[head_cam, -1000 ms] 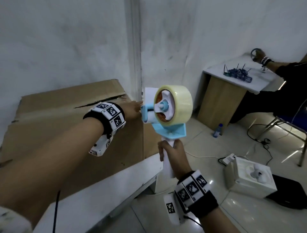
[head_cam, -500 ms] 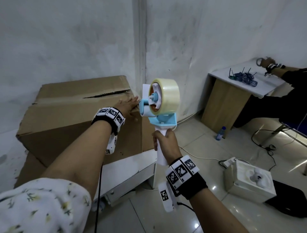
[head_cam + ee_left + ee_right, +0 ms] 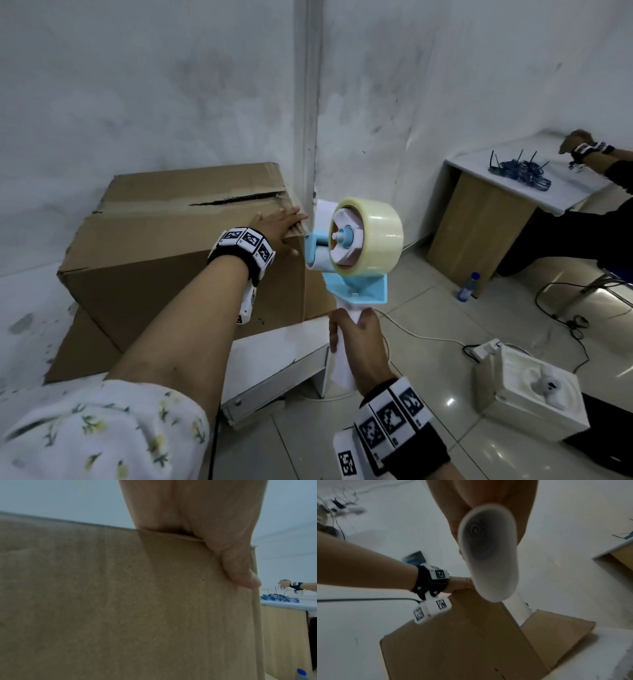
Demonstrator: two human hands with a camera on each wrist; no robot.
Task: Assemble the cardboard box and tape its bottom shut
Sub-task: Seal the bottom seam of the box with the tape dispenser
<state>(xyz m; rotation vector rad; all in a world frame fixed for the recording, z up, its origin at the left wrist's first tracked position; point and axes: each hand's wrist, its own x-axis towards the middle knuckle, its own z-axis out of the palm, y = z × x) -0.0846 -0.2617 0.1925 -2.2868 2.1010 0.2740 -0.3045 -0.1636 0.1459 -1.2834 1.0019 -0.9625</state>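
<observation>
Two hands are engaged: left hand (image 3: 279,228) is laid with straight fingers on the cardboard box (image 3: 178,246) at its upper right corner, thumb (image 3: 240,566) pressed on the side face; right hand (image 3: 359,337) is clamped round the white handle of the tape dispenser (image 3: 356,246). Since a second ago the box has been seen further from the head camera and the dispenser drawn in beside the corner, so taping is judged about to start. Box is set on the table (image 3: 270,353) at 9 o'clock of the dispenser; its long axis runs 8 to 2 o'clock, top seam (image 3: 236,198) gaping, still untaped
</observation>
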